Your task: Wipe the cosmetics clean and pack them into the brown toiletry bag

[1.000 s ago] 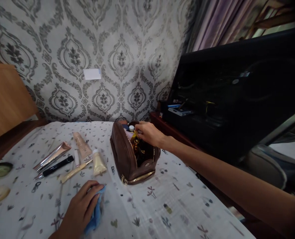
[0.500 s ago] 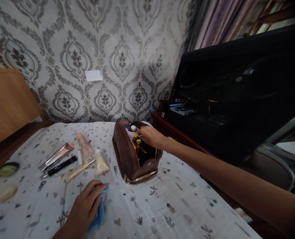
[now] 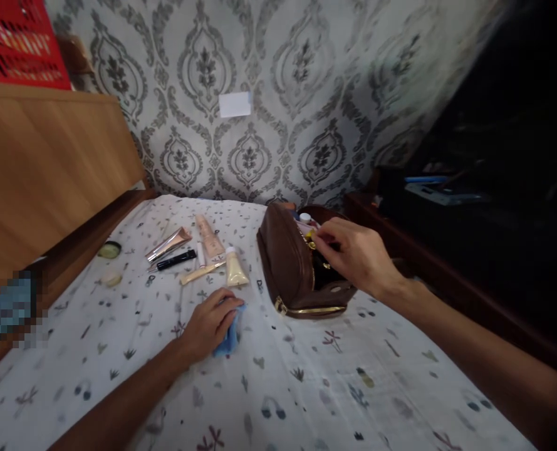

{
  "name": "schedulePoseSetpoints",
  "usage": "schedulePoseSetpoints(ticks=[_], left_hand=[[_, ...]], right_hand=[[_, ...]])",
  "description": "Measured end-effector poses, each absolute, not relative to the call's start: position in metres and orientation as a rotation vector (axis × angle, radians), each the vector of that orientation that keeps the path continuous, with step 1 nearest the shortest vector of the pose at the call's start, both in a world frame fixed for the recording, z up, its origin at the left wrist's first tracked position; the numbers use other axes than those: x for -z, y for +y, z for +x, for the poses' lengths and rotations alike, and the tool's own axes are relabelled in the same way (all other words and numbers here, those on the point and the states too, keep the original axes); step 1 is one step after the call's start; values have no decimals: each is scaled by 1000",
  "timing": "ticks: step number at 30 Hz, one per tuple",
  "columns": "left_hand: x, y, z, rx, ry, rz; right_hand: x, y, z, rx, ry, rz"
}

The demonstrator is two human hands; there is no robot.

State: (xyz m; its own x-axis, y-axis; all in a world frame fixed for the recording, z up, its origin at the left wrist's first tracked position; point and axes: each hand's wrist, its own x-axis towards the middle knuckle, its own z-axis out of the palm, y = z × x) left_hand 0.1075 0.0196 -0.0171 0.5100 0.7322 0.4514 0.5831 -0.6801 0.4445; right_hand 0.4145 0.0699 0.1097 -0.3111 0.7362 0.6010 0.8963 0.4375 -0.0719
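Observation:
My left hand rests on the printed sheet with its fingers curled over a blue cloth. To the right stands an unzipped brown cosmetic bag, its gold zip pulled apart. Over its opening is my right hand, thumb and fingers pinched beside something small and yellow; what they hold, if anything, I cannot make out. A white cap shows inside the bag. Beyond my left hand lie a cream tube, a beige tube, a shiny pink-gold tube, a black pen-like tube and a thin gold stick.
Two small round containers, one dark-rimmed and one pale, lie at the left. A wooden cabinet with a red basket on it borders that side. Patterned wallpaper is behind; a dark screen-like panel stands at right.
The view has swung left, so the bag and tubes appear further right. My right hand has drawn back slightly from inside the bag. My left hand stays on the blue cloth.

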Motion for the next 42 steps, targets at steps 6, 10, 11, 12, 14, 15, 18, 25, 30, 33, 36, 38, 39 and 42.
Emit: schedulePoseSetpoints(ticks=[6,10,11,12,14,15,18,25,30,33,36,38,39,42], left_hand=[[14,40,86,-1004,1408,2453],[14,62,58,-946,1791,2427],[14,66,53,-896,1840,2426],[15,69,48,-843,1860,2423],[17,72,43,-760,1841,2414],[18,72,43,-738,1824,2413],[18,71,44,-744,1788,2408],[3,77,27,-802,1538,2165],[-11,72,22,-723,1275,1901],[-17,65,30,-621,1056,1768],[-20,60,39,-533,946,1767],[-22,56,45,-513,961,1806],[-22,53,49,-519,993,1853],[-21,43,63,-546,1083,2116]], right_hand=[[-103,33,383,285,-2001,-1165],[-86,12,358,38,-2061,-990],[-78,9,351,-27,-2090,-948],[-70,7,345,-88,-2114,-923],[-52,6,331,-209,-2129,-925],[-44,7,325,-290,-2124,-950],[-22,12,310,-557,-2044,-1036],[23,24,301,-1019,-1633,-1144],[34,22,302,-1171,-1385,-1080],[31,17,300,-1226,-1341,-1034],[28,14,299,-1293,-1335,-1003],[27,13,299,-1320,-1303,-997],[27,12,299,-1326,-1276,-998],[27,11,298,-1341,-1209,-1017]])
